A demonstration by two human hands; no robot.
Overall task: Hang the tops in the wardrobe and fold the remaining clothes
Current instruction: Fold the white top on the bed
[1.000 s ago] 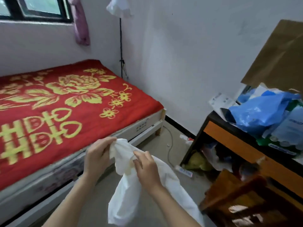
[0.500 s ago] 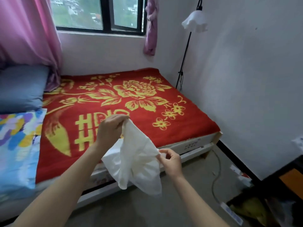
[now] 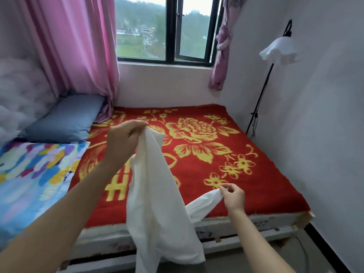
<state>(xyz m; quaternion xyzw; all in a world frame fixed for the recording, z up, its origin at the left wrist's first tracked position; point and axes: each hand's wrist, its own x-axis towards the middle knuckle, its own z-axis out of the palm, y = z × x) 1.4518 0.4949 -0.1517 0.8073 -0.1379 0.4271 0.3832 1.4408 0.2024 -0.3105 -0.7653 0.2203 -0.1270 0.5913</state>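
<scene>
The left hand (image 3: 123, 137) pinches the top of a white garment (image 3: 157, 198), its fingers curled on the cloth. The right hand (image 3: 233, 197) pinches another end (perhaps a sleeve). The garment hangs over the bed's (image 3: 275, 174) near edge.

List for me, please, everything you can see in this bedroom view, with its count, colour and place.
white garment: one, white, held up in front of the bed, hanging past its near edge
blanket: one, red with yellow flowers, spread over the bed
pillow: one, grey-blue, left end of the bed
patterned bedding: one, multicoloured, near left of the bed
pink curtain: one, pink, left of the window
tied curtain: one, purple-pink, knotted, right of the window
window: one, dark frame, back wall
floor lamp: one, black pole, white shade, right wall
left hand: one, raised, pinches the garment's top
right hand: one, lower right, pinches a trailing end
</scene>
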